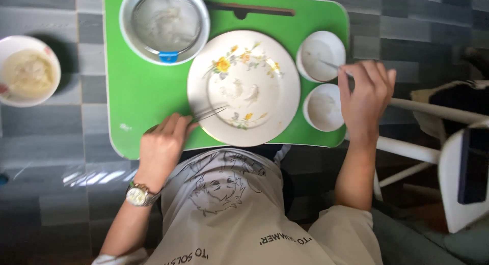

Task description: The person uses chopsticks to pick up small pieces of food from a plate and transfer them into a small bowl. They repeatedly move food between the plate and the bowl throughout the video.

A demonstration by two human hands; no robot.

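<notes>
Fork (208, 113) — thin metal, pinched in the closed grip of the left hand (162, 145), tines resting on the plate at its 8 o'clock edge. Wristwatch (138, 194) on that wrist.

Spoon (330, 65) — metal, handle pinched between the fingers of the right hand (365, 98), its tip lying inside the upper small bowl (321, 55).

Plate (243, 88) — large, white, with yellow flowers and smears of food, at the centre of the green tray (137, 97).

Lower small bowl (324, 107) — white, at 3 o'clock of the plate, just below the upper one, touching the right hand's side.

Large round bowl (164, 24) — white rim, a mesh sieve (165, 20) with a blue tab sitting in it, at 10 o'clock of the plate.

Dark slot handle (249, 10) — at 12 o'clock on the tray.

Separate white bowl (28, 69) — pale food inside, off the tray at 9 o'clock, on the grey tiled floor (66, 158).

White rails (423, 148) — at 4 o'clock, beside the right forearm.
</notes>
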